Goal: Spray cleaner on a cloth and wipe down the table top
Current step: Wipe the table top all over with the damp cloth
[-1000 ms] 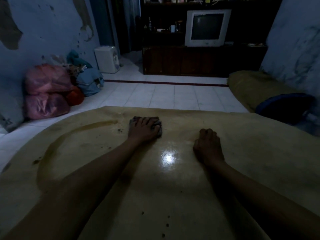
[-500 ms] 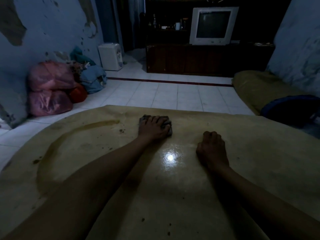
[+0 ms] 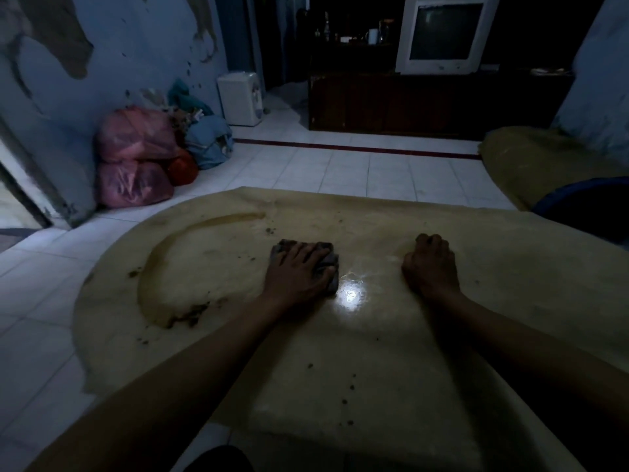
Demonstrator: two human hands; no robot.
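Note:
A yellowish table top (image 3: pixel 374 352) fills the lower view, with a curved wet streak and dark crumbs on its left part and a bright light reflection in the middle. My left hand (image 3: pixel 299 270) presses flat on a grey cloth (image 3: pixel 328 264) lying on the table, just left of the reflection. My right hand (image 3: pixel 430 264) rests on the table to the right as a closed fist with nothing in it. No spray bottle is visible.
Pink and blue bags (image 3: pixel 136 158) lie against the left wall on the white tiled floor. A white box (image 3: pixel 241 98) stands by the doorway. A dark cabinet (image 3: pixel 425 103) carries a TV (image 3: pixel 446 34). A yellow cushion (image 3: pixel 531 161) and a blue item (image 3: pixel 592 206) sit at right.
My left hand has slid the cloth back toward me and slightly right. The camera has tilted, showing more of the table's left edge. My right fist has stayed put.

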